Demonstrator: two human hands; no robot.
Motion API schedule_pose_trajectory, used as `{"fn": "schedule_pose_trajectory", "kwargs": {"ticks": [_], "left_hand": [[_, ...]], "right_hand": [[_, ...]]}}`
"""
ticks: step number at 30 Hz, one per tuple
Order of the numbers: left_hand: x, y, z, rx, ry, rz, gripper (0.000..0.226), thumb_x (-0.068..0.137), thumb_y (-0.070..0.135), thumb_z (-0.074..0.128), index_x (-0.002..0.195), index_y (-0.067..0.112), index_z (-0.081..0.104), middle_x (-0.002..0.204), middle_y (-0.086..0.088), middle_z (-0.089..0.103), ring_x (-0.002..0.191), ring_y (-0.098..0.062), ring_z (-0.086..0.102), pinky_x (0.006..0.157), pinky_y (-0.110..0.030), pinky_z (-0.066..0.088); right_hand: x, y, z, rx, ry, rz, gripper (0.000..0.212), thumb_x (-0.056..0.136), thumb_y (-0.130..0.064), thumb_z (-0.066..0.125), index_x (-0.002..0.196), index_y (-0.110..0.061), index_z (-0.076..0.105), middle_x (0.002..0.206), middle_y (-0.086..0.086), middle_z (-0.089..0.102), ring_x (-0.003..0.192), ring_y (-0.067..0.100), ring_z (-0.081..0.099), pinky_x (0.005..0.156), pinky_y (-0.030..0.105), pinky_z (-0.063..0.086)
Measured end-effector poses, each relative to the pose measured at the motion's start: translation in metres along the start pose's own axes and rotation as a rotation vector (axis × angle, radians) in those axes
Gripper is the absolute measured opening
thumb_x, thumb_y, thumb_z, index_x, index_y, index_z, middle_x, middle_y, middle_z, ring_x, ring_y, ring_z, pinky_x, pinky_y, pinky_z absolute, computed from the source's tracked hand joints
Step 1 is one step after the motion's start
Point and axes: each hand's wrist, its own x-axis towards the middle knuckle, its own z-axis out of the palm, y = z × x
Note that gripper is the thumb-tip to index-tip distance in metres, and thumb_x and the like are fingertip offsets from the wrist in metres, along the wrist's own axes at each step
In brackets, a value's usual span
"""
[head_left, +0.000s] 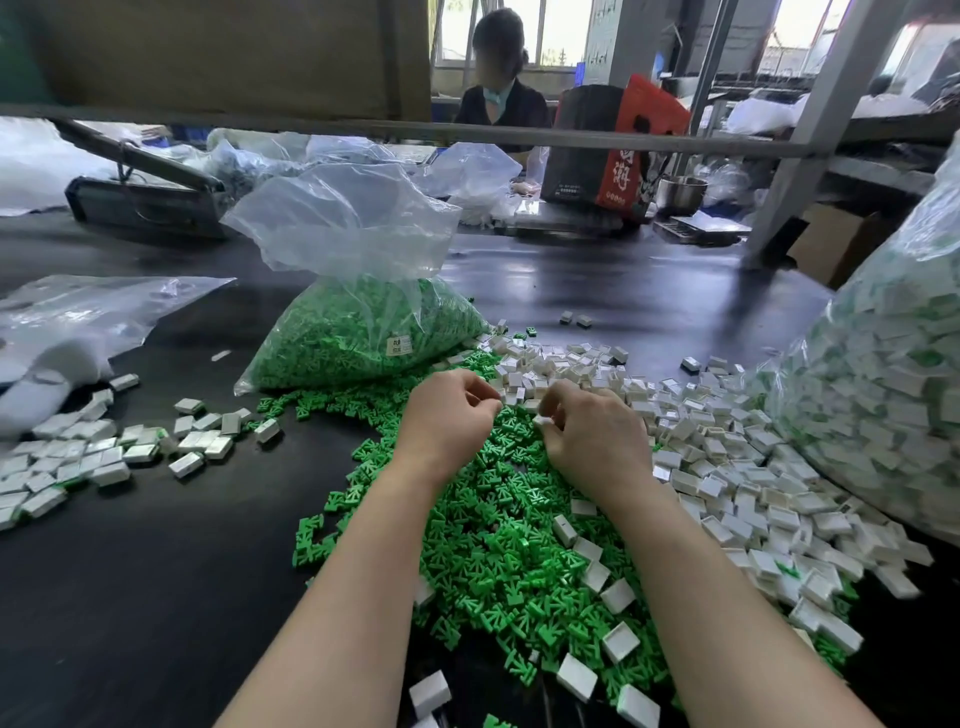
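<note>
Both my hands work over a heap of small green plastic inserts (498, 551) spread on the black table (156, 597). My right hand (592, 436) pinches a small white shell (543, 420) between thumb and fingers. My left hand (449, 415) has its fingers curled at the green heap's far edge; whether it holds a piece is hidden. A pile of white rectangular shells (727, 467) lies to the right of the green heap. A pile of white pieces with green showing at some edges (78, 457) lies at the left.
An open clear bag of green inserts (358, 332) stands behind my hands. A large clear bag of white pieces (883, 405) fills the right side. Crumpled plastic bags (67, 322) lie at the left. A person (501, 83) sits across the table near a red-and-black carton (602, 150).
</note>
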Motion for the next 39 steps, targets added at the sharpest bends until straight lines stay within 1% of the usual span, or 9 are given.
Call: {"fn": "schedule_pose_trajectory", "kwargs": {"ticks": [3, 7, 12, 15, 18, 20, 28, 32, 39], "left_hand": [[-0.001, -0.001, 0.006, -0.177, -0.087, -0.066, 0.003, 0.092, 0.019, 0.065, 0.092, 0.020, 0.068, 0.082, 0.002, 0.069, 0.071, -0.009, 0.064, 0.057, -0.017, 0.045], [-0.003, 0.007, 0.011, -0.560, -0.181, -0.125, 0.014, 0.091, 0.012, 0.066, 0.105, 0.008, 0.068, 0.091, -0.008, 0.072, 0.071, -0.010, 0.065, 0.061, -0.019, 0.051], [-0.005, 0.007, 0.009, -0.735, -0.053, -0.073, 0.021, 0.084, 0.001, 0.071, 0.104, 0.003, 0.071, 0.084, -0.008, 0.074, 0.069, -0.009, 0.068, 0.064, -0.017, 0.053], [-0.003, 0.004, 0.008, -0.515, 0.045, 0.060, 0.020, 0.078, 0.010, 0.079, 0.097, 0.009, 0.074, 0.081, -0.002, 0.074, 0.071, -0.008, 0.068, 0.071, -0.021, 0.056], [-0.004, 0.004, 0.007, -0.394, 0.102, 0.142, 0.018, 0.074, 0.018, 0.083, 0.090, 0.014, 0.075, 0.073, 0.004, 0.073, 0.067, -0.006, 0.067, 0.070, -0.023, 0.057], [-0.004, 0.004, 0.006, -0.348, 0.129, 0.161, 0.020, 0.073, 0.023, 0.085, 0.087, 0.014, 0.074, 0.071, 0.005, 0.072, 0.066, -0.006, 0.067, 0.067, -0.023, 0.057], [-0.005, 0.008, 0.007, -0.444, 0.119, 0.138, 0.018, 0.073, 0.014, 0.084, 0.089, 0.014, 0.075, 0.077, 0.000, 0.074, 0.070, -0.012, 0.069, 0.072, -0.031, 0.060], [-0.005, 0.009, 0.005, -0.587, 0.070, 0.124, 0.021, 0.076, 0.008, 0.081, 0.093, 0.017, 0.075, 0.085, -0.008, 0.075, 0.081, -0.023, 0.072, 0.081, -0.038, 0.060], [-0.005, 0.006, 0.007, -0.557, 0.061, 0.143, 0.026, 0.065, 0.017, 0.088, 0.085, 0.015, 0.072, 0.069, 0.003, 0.070, 0.065, -0.008, 0.064, 0.066, -0.023, 0.055]], "right_hand": [[0.002, 0.000, -0.004, 0.211, 0.055, 0.005, 0.021, 0.088, -0.024, 0.069, 0.107, -0.020, 0.061, 0.092, -0.003, 0.069, 0.087, 0.016, 0.064, 0.078, 0.028, 0.053], [0.004, -0.009, -0.012, 0.544, 0.116, -0.057, 0.019, 0.082, -0.013, 0.076, 0.097, -0.014, 0.064, 0.090, -0.005, 0.072, 0.085, 0.009, 0.069, 0.075, 0.021, 0.054], [0.004, -0.009, -0.017, 0.851, 0.000, 0.011, 0.024, 0.084, -0.009, 0.075, 0.104, -0.011, 0.063, 0.098, 0.002, 0.075, 0.086, 0.008, 0.072, 0.071, 0.024, 0.058], [0.004, -0.002, -0.015, 0.611, -0.055, -0.036, 0.022, 0.087, -0.011, 0.071, 0.106, -0.020, 0.066, 0.100, -0.002, 0.074, 0.081, 0.005, 0.068, 0.073, 0.022, 0.057], [0.003, -0.001, -0.011, 0.253, -0.236, -0.089, 0.030, 0.085, -0.031, 0.073, 0.115, -0.031, 0.068, 0.113, -0.008, 0.067, 0.107, 0.012, 0.058, 0.102, 0.038, 0.046], [0.003, -0.003, -0.008, 0.120, -0.330, -0.099, 0.039, 0.085, -0.044, 0.070, 0.122, -0.036, 0.064, 0.127, -0.008, 0.059, 0.123, 0.017, 0.046, 0.110, 0.039, 0.035], [0.002, -0.008, -0.006, 0.110, -0.258, -0.118, 0.019, 0.085, -0.035, 0.072, 0.102, -0.028, 0.066, 0.092, -0.012, 0.059, 0.091, 0.010, 0.053, 0.080, 0.025, 0.039], [0.002, -0.008, -0.006, 0.127, -0.262, -0.096, 0.025, 0.085, -0.037, 0.072, 0.106, -0.025, 0.064, 0.092, -0.010, 0.057, 0.088, 0.009, 0.050, 0.080, 0.024, 0.038], [0.002, -0.011, -0.009, 0.085, -0.257, -0.099, 0.007, 0.089, -0.027, 0.068, 0.095, -0.027, 0.069, 0.090, -0.011, 0.055, 0.088, 0.008, 0.049, 0.091, 0.029, 0.045]]}}
